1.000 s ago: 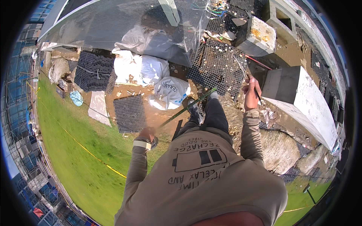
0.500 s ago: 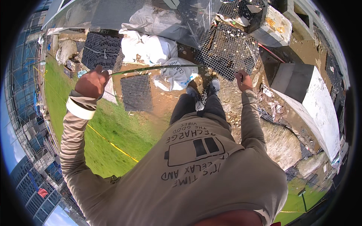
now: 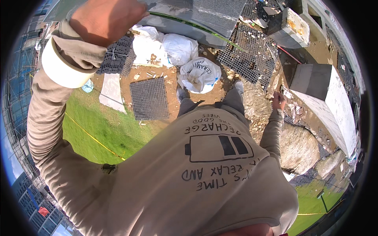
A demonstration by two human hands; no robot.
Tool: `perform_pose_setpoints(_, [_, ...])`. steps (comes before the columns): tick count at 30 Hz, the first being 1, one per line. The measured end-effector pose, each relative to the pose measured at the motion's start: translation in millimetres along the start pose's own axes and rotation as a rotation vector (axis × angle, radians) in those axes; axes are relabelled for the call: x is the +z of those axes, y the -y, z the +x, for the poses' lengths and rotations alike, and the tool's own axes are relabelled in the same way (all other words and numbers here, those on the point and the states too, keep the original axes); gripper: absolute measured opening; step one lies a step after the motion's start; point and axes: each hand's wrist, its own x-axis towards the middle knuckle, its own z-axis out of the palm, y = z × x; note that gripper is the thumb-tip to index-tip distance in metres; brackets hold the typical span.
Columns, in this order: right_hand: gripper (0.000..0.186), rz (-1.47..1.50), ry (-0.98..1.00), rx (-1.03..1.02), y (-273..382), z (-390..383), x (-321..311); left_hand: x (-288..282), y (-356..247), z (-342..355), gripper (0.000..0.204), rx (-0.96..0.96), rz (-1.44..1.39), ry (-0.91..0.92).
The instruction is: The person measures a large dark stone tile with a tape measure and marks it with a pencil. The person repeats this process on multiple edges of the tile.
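My left hand (image 3: pixel 108 21) is raised high at the upper left, fingers closed on a long, thin green strip (image 3: pixel 189 23) that reaches rightward over a grey glossy panel (image 3: pixel 169 8) toward a black plastic grid mat (image 3: pixel 246 59). My right hand (image 3: pixel 278 100) is low at the right, fingers curled beside the grid mat and some crumpled debris; I cannot make out what it holds. White sacks (image 3: pixel 179 49) lie below the panel, and an open white sack (image 3: pixel 197 74) sits just in front of my feet.
A flat grid panel (image 3: pixel 149 98) and a pale slab (image 3: pixel 112 92) lie left on dirt beside grass with yellow tape (image 3: pixel 90 133). Stacked grid panels (image 3: pixel 118 59) stand upper left. Concrete blocks (image 3: pixel 315 94), rocks (image 3: pixel 297 153) and a red pole (image 3: pixel 291 55) line the right side.
My left hand has risen sharply toward the upper left, lifting the green strip with it. My right hand has moved lower and outward to the right, and the view has shifted.
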Motion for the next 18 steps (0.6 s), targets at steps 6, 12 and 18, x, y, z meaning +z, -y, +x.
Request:
perform_pose_setpoints(6, [0.03,-0.037,0.033,0.19,35,-169,69,-1,79,-40,0.018,0.354,0.721,0.072])
perform_pose_setpoints(12, [0.033,-0.321,-0.104,-0.077,65,-192,100,-14,110,-15,0.02,0.438,0.755,0.004])
perform_pose_setpoints(18, [0.034,0.349,-0.016,0.252,73,-155,178,-40,93,65,0.021,0.386,0.819,0.195])
